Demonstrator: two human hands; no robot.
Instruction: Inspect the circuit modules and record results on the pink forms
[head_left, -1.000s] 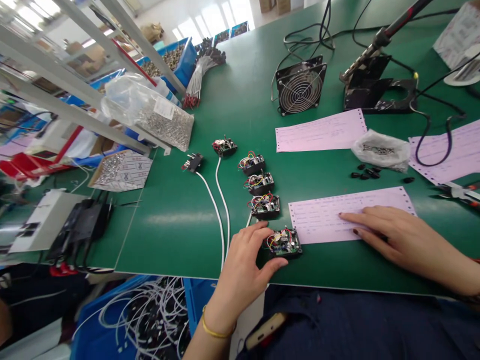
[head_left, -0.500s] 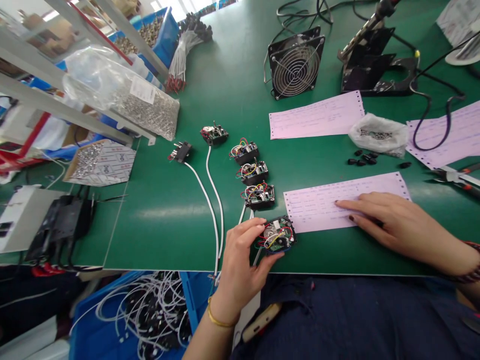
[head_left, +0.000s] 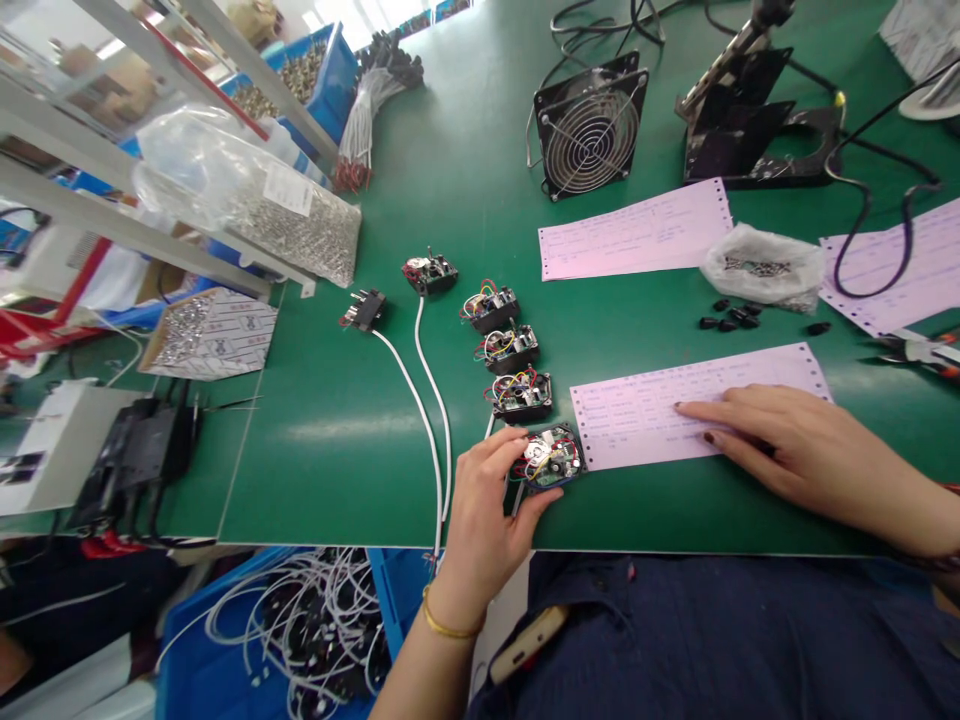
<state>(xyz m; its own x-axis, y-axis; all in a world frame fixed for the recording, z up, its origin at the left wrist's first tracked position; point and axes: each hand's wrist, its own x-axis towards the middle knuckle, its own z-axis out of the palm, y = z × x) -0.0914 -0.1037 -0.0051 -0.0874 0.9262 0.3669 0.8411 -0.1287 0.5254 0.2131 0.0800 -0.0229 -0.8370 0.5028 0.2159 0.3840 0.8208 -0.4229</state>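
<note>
My left hand (head_left: pixel 491 497) grips a small black housing with an exposed circuit board (head_left: pixel 556 457) and red, white and yellow wires, thumb at its near edge and fingers at its left. Above it stand three similar wired units (head_left: pixel 522 396) in a column on the green table (head_left: pixel 322 450). My right hand (head_left: pixel 787 440) rests on a pink printed sheet (head_left: pixel 637 415), its index finger stretched out over the lines and the other fingers partly curled. Farther left lie another open wired unit (head_left: pixel 430 271) and a black plug-like unit (head_left: pixel 364 311), each with a white cable.
A fan (head_left: pixel 590 128) and a soldering iron stand (head_left: pixel 757 140) are at the back. Small black caps (head_left: pixel 739 318), a bag of metal parts (head_left: pixel 765 262) and pliers (head_left: pixel 915 352) lie right. A blue bin of cabled parts (head_left: pixel 176 640) sits below the table edge.
The wired unit in my left hand has shifted slightly left and up and tilted a little. My right hand stays on the sheet; the whole view has moved slightly.
</note>
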